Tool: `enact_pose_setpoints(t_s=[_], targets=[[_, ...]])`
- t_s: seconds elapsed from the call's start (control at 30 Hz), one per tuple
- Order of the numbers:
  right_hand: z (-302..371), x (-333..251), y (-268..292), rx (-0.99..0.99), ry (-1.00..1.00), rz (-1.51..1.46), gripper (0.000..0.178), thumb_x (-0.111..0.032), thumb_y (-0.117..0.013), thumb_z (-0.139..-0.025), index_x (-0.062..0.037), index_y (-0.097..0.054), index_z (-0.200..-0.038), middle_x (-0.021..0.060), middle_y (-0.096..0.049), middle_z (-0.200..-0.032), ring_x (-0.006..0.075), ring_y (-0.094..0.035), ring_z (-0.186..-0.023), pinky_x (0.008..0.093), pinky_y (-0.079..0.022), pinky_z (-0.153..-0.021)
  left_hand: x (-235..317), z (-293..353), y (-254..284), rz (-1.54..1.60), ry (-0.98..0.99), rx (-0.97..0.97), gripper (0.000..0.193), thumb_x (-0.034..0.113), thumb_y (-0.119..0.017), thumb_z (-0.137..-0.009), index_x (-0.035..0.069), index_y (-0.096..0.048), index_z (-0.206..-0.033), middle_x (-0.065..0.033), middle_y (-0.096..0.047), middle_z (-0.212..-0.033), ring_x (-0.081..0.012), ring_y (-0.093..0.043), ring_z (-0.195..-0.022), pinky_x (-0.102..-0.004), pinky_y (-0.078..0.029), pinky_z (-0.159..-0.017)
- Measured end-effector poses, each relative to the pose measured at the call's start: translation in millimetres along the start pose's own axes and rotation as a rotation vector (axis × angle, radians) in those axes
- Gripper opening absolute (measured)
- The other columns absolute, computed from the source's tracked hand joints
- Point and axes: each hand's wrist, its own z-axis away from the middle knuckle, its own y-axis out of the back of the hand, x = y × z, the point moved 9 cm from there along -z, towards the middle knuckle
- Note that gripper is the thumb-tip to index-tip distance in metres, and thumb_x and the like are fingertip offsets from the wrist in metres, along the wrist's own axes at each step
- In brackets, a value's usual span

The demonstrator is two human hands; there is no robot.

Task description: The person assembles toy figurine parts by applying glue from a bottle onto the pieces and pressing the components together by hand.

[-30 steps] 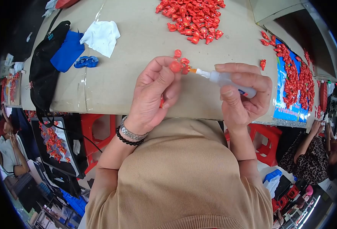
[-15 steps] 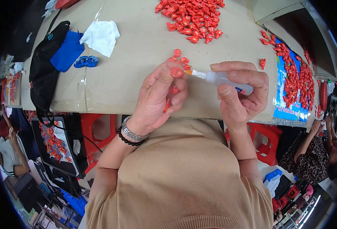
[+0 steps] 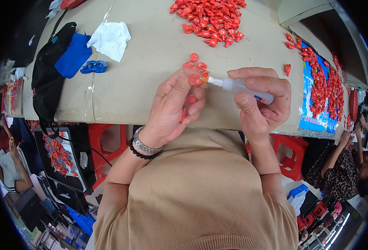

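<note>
Between the thumb and finger of my left hand (image 3: 173, 102) is a small round red plastic cap (image 3: 195, 79), its hollow side showing. More red pieces (image 3: 183, 115) sit in the curled fingers of the same hand. My right hand (image 3: 264, 98) is wrapped round a clear squeeze bottle of glue (image 3: 244, 88), tilted on its side. The bottle's narrow orange-yellow tip (image 3: 205, 79) meets the rim of the cap. Just beyond my left hand, several loose red caps (image 3: 194, 57) lie on the table (image 3: 150, 83).
A big heap of red plastic parts (image 3: 213, 18) lies at the far middle. More cover a blue sheet (image 3: 307, 110) at the right. White cloth (image 3: 110, 40), blue cloth (image 3: 73, 56) and a black bag (image 3: 48, 79) lie at the left. Co-workers sit at both sides.
The glue bottle has shifted slightly left with my right hand, bringing its tip closer over the cap. My left hand has barely moved.
</note>
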Motion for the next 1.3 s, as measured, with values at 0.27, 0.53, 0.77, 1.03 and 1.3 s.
enact_pose_setpoints(t_s=[0.27, 0.53, 0.77, 1.03, 1.3], targets=[[-0.3, -4.0, 1.5, 0.005, 0.035, 0.030, 0.025, 0.007, -0.070, -0.070, 0.0028, -0.056, -0.091, 0.0205, -0.066, -0.090, 0.0192, -0.063, -0.077, 0.0258, -0.050, -0.064, 3.0, 0.7, 2.5, -0.039, -0.026, 0.039, 0.029, 0.034, -0.040, -0.100, 0.008, -0.053, -0.097, -0.0013, -0.053, -0.086, -0.0069, -0.042, -0.056, -0.0183, -0.029, -0.040], [0.2, -3.2, 1.5, -0.004, 0.046, 0.053, 0.025, 0.007, -0.069, -0.070, 0.0025, -0.057, -0.091, 0.0204, -0.066, -0.090, 0.0195, -0.063, -0.076, 0.0256, -0.050, -0.064, 3.5, 0.7, 3.6, -0.048, -0.036, 0.050, 0.030, 0.035, -0.040, -0.100, 0.008, -0.053, -0.096, -0.0009, -0.053, -0.086, -0.0066, -0.041, -0.056, -0.0182, -0.029, -0.040], [-0.5, -5.2, 1.3, -0.005, 0.068, 0.052, 0.024, 0.008, -0.069, -0.070, 0.0028, -0.057, -0.090, 0.0202, -0.066, -0.090, 0.0196, -0.063, -0.076, 0.0256, -0.050, -0.064, 4.2, 0.4, 4.6, -0.051, -0.048, 0.056, 0.030, 0.035, -0.040, -0.100, 0.009, -0.054, -0.096, -0.0004, -0.052, -0.085, -0.0067, -0.041, -0.055, -0.0181, -0.028, -0.040], [0.6, -4.6, 1.9, 0.006, 0.061, 0.056, 0.024, 0.009, -0.068, -0.070, 0.0030, -0.057, -0.090, 0.0205, -0.066, -0.089, 0.0200, -0.064, -0.076, 0.0262, -0.051, -0.064, 4.2, 0.4, 5.8, -0.061, -0.047, 0.066, 0.032, 0.038, -0.045, -0.097, 0.006, -0.049, -0.102, -0.0014, -0.048, -0.080, -0.0076, -0.041, -0.056, -0.0182, -0.029, -0.039], [1.2, -8.1, 2.0, -0.005, 0.088, 0.087, 0.023, 0.009, -0.068, -0.071, 0.0030, -0.056, -0.090, 0.0205, -0.066, -0.089, 0.0197, -0.064, -0.076, 0.0260, -0.051, -0.064, 9.3, 0.0, 5.3, -0.143, -0.102, 0.060, 0.033, 0.037, -0.043, -0.098, 0.005, -0.049, -0.102, -0.0018, -0.050, -0.080, -0.0065, -0.041, -0.055, -0.0182, -0.030, -0.040]])
